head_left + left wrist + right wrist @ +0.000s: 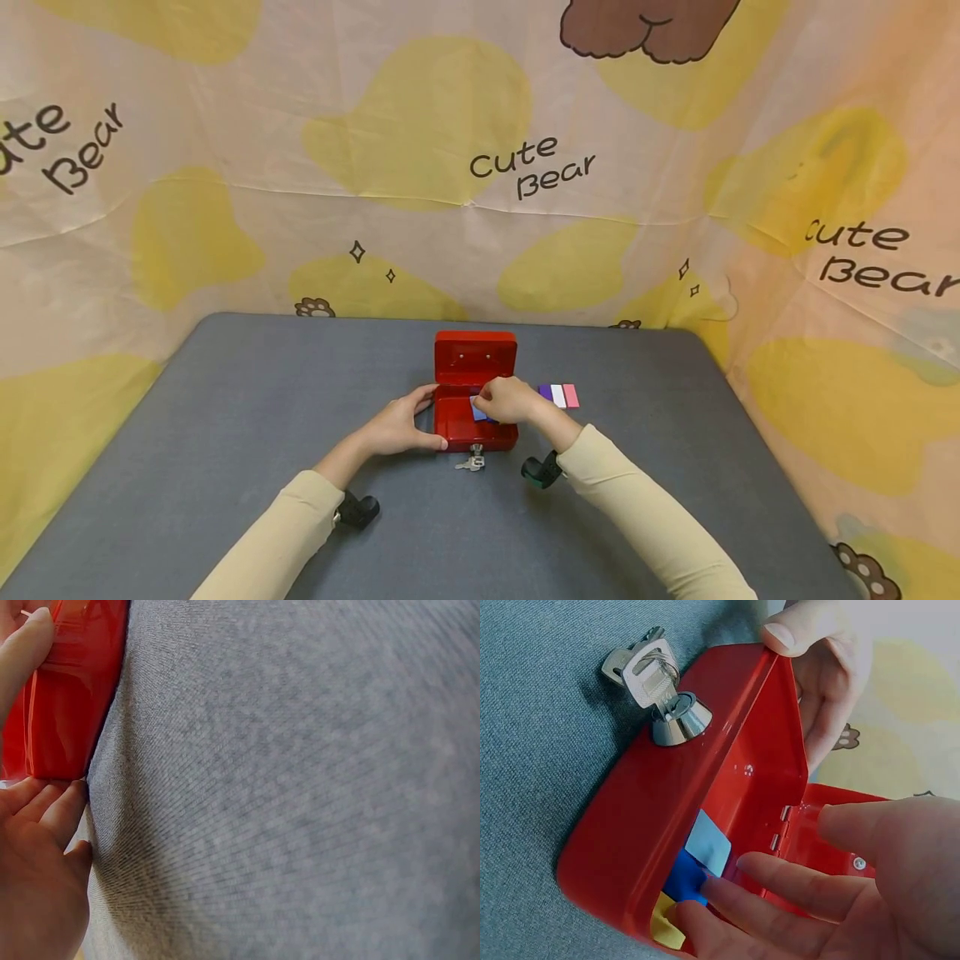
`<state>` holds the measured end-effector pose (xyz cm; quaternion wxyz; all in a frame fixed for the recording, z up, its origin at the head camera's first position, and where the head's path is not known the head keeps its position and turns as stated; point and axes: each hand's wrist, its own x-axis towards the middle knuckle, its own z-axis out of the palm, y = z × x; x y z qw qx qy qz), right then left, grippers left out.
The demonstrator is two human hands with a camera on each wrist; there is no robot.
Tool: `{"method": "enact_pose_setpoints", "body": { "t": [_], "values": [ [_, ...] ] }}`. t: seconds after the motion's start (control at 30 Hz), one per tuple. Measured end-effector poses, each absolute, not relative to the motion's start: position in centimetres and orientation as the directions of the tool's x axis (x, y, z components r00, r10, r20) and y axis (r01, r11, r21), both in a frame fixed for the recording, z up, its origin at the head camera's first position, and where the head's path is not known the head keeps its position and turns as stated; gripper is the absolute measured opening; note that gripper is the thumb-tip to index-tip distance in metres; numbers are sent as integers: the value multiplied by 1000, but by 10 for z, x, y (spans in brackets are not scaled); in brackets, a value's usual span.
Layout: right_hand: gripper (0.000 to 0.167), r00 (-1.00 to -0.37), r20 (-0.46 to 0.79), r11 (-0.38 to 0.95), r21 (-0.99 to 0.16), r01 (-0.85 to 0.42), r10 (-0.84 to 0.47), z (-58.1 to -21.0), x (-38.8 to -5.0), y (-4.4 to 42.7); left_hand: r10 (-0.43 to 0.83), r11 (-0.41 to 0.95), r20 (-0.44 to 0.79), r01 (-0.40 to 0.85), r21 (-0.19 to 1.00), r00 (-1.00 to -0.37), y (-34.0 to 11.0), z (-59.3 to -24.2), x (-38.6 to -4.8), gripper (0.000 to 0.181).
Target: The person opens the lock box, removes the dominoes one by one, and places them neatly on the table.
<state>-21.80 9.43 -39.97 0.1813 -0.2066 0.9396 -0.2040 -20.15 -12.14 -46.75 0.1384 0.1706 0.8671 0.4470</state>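
Note:
A red metal cash box (459,433) stands on the table with its lid (476,357) raised; keys (651,675) hang from the lock (681,720) on its front. My left hand (397,425) holds the box at its left side, thumb on the front corner and fingers at the back corner. Inside the box lie a light blue flat piece (708,844), a blue piece (682,879) and a yellow piece (664,924). My right hand (510,400) reaches into the box, fingertips at these pieces and thumb apart from the fingers.
Right of the box a purple piece (544,390), a white piece (558,396) and a pink piece (572,396) lie side by side on the grey table (637,500). A patterned cloth (420,167) hangs behind the table and along its sides.

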Motion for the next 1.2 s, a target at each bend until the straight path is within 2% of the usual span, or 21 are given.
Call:
{"method": "enact_pose_setpoints", "body": {
  "t": [0.53, 0.73, 0.87, 1.2],
  "values": [
    [28, -856, -207, 802, -504, -321, -473, -409, -218, 87, 424, 549, -86, 180, 816, -902, -121, -468, -201, 93],
    [25, -877, -120, 774, -536, -336, -464, -413, -218, 89, 417, 551, -97, 166, 818, -904, -120, -469, -200, 93],
    [25, -867, -66, 751, -535, -388, -495, -417, -220, 90, 414, 553, -96, 166, 817, -905, -120, -469, -201, 94],
    [36, -822, 6, 744, -422, -518, -570, -427, -222, 90, 423, 547, -83, 182, 817, -902, -121, -469, -203, 91]
  ]
}}
